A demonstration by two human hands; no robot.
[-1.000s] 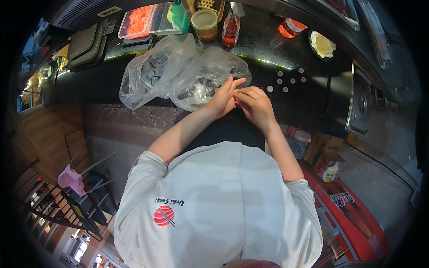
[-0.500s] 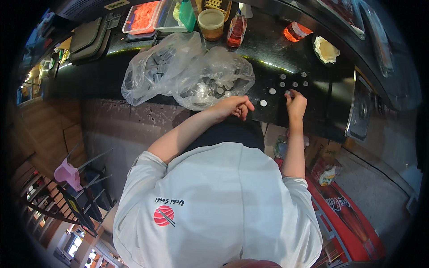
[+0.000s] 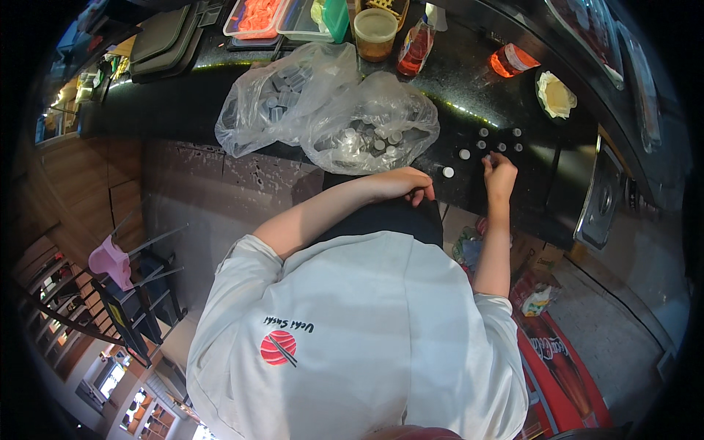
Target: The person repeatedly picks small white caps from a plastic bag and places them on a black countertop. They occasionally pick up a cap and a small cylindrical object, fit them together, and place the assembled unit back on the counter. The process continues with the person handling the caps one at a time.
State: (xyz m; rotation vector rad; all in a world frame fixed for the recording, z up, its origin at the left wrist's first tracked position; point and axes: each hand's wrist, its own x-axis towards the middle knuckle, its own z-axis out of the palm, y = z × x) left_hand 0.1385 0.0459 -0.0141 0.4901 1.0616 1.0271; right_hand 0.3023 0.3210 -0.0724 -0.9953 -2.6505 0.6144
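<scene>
My right hand [image 3: 500,177] is over the dark counter, its thumb and fingers pinched on a small container [image 3: 489,158] that they partly cover. Just beyond it stand several small grey, clear-looking containers [image 3: 501,147] in a loose group. Two white round pieces, one a white cap [image 3: 464,154] and the other a nearer white cap [image 3: 448,172], lie between my hands. My left hand [image 3: 409,183] is at the counter's front edge, fingers curled down and palm hidden. Beside it lies an open clear plastic bag [image 3: 345,158] of small containers; another clear bag [image 3: 242,121] adjoins on the left.
Along the back stand a tub of orange-pink food [image 3: 258,16], a green-lidded box [image 3: 334,22], a brown-filled tub [image 3: 375,37] and a red bottle [image 3: 416,48]. To the right are an orange-red container [image 3: 511,61], a lined bowl [image 3: 556,95] and a metal pan [image 3: 600,198].
The whole scene has shifted right and slightly down in the picture. My left fingers have curled further down. My right hand keeps its pinch at about the same spot on the counter.
</scene>
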